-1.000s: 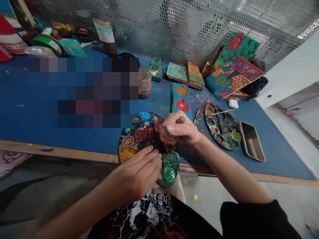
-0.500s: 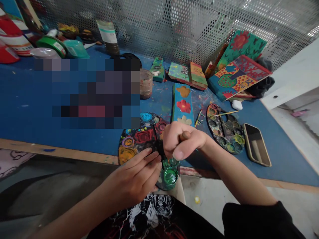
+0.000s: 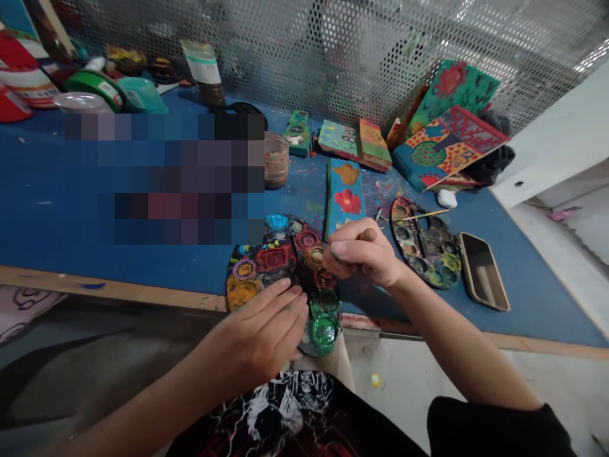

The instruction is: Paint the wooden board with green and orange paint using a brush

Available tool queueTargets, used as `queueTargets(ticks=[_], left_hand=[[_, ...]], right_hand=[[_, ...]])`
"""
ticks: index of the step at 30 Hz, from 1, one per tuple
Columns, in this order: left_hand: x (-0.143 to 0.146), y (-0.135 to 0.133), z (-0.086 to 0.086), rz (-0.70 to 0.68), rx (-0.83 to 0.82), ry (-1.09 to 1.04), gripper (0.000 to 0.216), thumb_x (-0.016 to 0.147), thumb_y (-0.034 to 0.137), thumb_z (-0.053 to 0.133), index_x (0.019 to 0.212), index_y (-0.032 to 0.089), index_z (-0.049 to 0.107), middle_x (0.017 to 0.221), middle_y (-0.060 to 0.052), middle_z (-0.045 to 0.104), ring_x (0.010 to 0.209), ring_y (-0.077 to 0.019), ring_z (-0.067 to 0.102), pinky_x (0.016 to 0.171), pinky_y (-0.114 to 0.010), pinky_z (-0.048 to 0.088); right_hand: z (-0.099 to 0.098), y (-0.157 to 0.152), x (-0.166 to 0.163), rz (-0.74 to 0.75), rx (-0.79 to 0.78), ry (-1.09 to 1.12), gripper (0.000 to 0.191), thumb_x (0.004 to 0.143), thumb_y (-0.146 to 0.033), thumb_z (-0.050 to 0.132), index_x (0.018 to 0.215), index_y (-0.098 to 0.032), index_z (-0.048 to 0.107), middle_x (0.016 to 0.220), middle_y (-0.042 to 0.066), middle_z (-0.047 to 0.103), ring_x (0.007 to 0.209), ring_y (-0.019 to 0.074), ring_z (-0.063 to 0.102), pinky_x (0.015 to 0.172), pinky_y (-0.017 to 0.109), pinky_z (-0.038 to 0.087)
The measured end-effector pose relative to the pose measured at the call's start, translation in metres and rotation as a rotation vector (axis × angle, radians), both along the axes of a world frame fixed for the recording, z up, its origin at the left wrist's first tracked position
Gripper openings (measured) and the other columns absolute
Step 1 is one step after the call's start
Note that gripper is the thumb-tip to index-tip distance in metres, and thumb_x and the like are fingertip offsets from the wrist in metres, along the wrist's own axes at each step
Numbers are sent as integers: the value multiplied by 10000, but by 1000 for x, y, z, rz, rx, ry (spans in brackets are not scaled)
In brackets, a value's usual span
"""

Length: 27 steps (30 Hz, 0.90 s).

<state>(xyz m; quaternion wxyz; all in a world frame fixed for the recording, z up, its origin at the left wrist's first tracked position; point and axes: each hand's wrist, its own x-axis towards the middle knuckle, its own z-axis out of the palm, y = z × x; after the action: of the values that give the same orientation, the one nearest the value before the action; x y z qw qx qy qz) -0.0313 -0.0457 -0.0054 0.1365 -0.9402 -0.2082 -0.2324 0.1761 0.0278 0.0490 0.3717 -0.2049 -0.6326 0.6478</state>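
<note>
Head view: right hand (image 3: 366, 257) is gripping a brush handle (image 3: 368, 235) over the palette (image 3: 266, 260); left hand (image 3: 261, 336) is lying flat, fingers extended, on the palette's near edge.

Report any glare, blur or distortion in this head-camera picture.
Head view: glare on the perforated metal screen at upper right; a pixelated block masks part of the blue table; wide-angle stretching shows toward the corners; the right hand gripping a paintbrush, the left hand and the paint palette are sharp, evenly lit.

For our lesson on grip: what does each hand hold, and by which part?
The right hand grips what looks like a brush by its handle, near the top end. The left hand holds nothing; it rests flat on the palette.
</note>
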Motion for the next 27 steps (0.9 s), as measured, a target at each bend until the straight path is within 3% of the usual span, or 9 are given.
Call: queueTargets(ticks=[4,7,14,19,27], left_hand=[[2,1,1,5,21,-19,340,969,248,390,1034,51,658,1041,-129,721,1031,-247,655,1101,-430,371],[2,2,2,-2,22,-31,295,953,242,438,1028,57,656,1030,-120,726,1025,-239,658,1075,-427,411],[2,4,1,-21,8,-80,276,935,269,497,1000,57,661,1009,-123,732,1010,-242,669,1046,-436,461],[2,2,2,-7,-46,-80,240,920,221,522,1025,51,654,1028,-120,729,1042,-248,663,1070,-448,449],[1,5,-3,-43,2,-123,233,905,203,530,1010,41,662,1019,-139,727,1023,-255,670,1054,-454,466]], right_hand=[[3,1,-10,-45,-17,-64,433,855,-298,577,470,-191,409,415,-68,363,378,54,297,378,213,226],[0,6,-14,-94,-147,48,415,798,-308,599,457,-205,387,372,-87,313,313,49,248,322,203,180],[-3,-1,-8,-466,-413,238,473,638,-356,625,420,-226,226,332,-101,236,285,38,193,291,176,186],[-9,-10,-2,-673,-515,358,460,625,-348,612,436,-222,212,352,-101,226,309,45,160,283,178,158],[-21,-23,-1,-841,-538,585,411,684,-307,553,463,-221,217,367,-100,193,339,63,97,296,200,126]])
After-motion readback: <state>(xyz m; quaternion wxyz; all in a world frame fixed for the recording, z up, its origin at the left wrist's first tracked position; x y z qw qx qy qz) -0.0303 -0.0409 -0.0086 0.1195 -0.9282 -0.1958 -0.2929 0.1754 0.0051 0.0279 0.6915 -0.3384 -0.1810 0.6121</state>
